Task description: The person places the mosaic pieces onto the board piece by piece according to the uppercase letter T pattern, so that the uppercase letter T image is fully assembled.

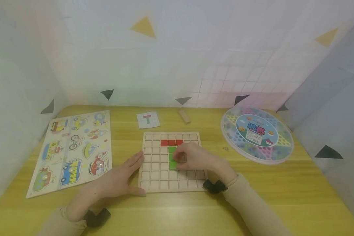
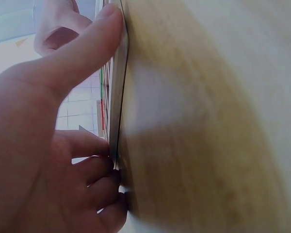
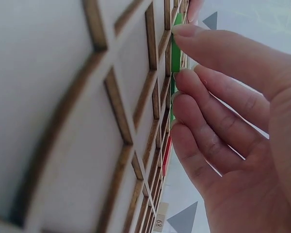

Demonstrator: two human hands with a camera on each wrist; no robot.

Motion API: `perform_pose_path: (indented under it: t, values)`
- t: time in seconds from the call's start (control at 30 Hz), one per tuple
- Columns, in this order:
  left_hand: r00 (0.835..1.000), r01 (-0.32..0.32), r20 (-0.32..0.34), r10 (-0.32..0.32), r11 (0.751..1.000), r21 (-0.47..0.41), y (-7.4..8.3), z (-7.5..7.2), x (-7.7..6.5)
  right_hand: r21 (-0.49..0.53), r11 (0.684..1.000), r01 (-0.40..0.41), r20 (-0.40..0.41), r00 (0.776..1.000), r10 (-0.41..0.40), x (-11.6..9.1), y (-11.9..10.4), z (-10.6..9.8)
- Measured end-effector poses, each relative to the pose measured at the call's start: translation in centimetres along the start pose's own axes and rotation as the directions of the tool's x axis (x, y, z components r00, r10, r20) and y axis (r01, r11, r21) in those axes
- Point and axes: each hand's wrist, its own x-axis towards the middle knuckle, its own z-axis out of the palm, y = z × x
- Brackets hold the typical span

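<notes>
A wooden grid board (image 1: 154, 176) lies in the middle of the table. Three red tiles (image 1: 171, 143) form a row near its top, and a column of green tiles (image 1: 173, 166) runs down below the middle one. My right hand (image 1: 196, 157) is over the board, partly hiding the tiles. In the right wrist view, its thumb touches the nearest green tile (image 3: 176, 51) while the other fingertips rest along the green tiles beyond. At the board's lower left corner, my left hand (image 1: 118, 179) touches the left edge with its fingers and the front edge with its thumb.
A small card (image 1: 148, 120) showing a red and green T lies behind the board, with a small wooden block (image 1: 184, 116) to its right. On the left is a picture puzzle board (image 1: 87, 129); on the right, a round board-game box (image 1: 256, 129).
</notes>
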Motion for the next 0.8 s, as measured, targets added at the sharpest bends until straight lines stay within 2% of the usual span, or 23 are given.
perform_pose_path:
  t: [0.47, 0.8]
  values:
    - [1.0, -0.015, -0.012, 0.015, 1.0, 0.02, -0.53, 0.31, 0.2, -0.043, 0.999, 0.018, -0.028, 0.999, -0.019, 0.07, 0.15, -0.04]
    - [1.0, -0.013, -0.004, 0.013, 1.0, -0.003, -0.26, 0.2, 0.11, -0.001, 1.0, -0.018, -0.027, 0.999, 0.018, 0.0, 0.22, 0.05]
